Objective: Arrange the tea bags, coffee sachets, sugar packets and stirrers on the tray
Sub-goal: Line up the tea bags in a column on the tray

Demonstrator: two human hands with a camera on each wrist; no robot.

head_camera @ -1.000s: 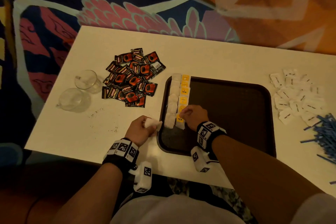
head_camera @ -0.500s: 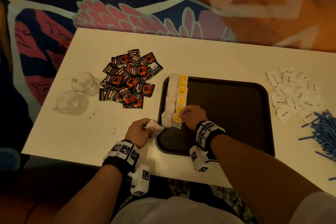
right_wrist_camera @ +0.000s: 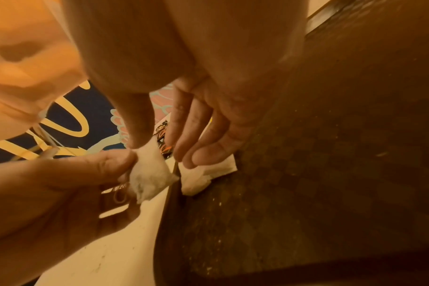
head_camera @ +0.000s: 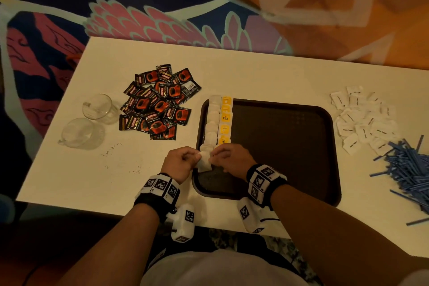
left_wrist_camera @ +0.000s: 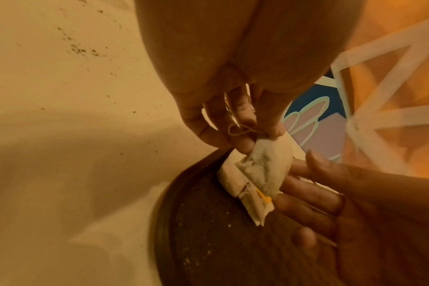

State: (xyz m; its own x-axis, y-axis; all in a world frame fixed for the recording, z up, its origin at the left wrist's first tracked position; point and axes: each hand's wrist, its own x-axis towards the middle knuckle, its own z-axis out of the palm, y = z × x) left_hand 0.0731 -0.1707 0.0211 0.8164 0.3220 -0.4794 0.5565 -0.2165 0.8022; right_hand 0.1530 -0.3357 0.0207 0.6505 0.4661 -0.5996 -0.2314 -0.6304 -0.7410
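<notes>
Item in hand: a tea bag, held over the near left rim of the tray.
Handling: judged very light, soft and limp; the thin paper looks easy to tear and its string may snag. Loose specks on the desk suggest bags shed if squeezed.
Where to hold: judged best at a top corner or edge seam, not across the filled middle.
Left hand: thumb and fingertips pinch the bag's upper corner; the string loops by the fingers.
Right hand: thumb tip touches the bag's top; fingers lie on the bags already laid. A full grip cannot be confirmed.
Position: bag between the two hands, at the near end of the row of tea bags.
Tray: right part bare.
</notes>
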